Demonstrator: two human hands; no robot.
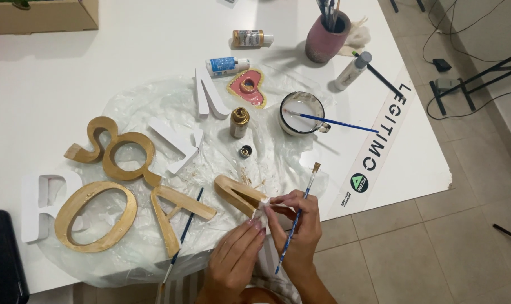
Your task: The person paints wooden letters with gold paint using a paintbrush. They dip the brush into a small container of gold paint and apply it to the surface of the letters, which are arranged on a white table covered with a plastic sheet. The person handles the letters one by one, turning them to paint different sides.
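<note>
Evidently the work in hand was a wooden letter [240, 194], mostly gold with one white end left, held at the table's near edge [379, 186] over a crinkled plastic sheet [154, 101]. My left hand [236, 256] had its fingertips pinched on that white end, steadying it. My right hand [300, 225] was closed around a thin blue-handled brush [298, 217], bristles pointing up and away from the piece, while its fingers also touched the letter's tip.

Judging by colour, I took the job to be well past halfway: a gold S [93, 143], a gold Q [129, 157], a large gold O [95, 217] and a gold A [176, 217] lay finished on the sheet to the left. A white R [41, 205] at the far left and two more white letters [193, 121] further up looked unpainted, so those remained.

Beyond the letter stood a small gold paint bottle [239, 122] with its cap [245, 151] off beside it, a pink heart-shaped dish [247, 87], and a cup of water [300, 112] with another brush across it. A second brush [182, 239] lay beside the A. A pink pot of brushes [326, 36] stood well back.
</note>
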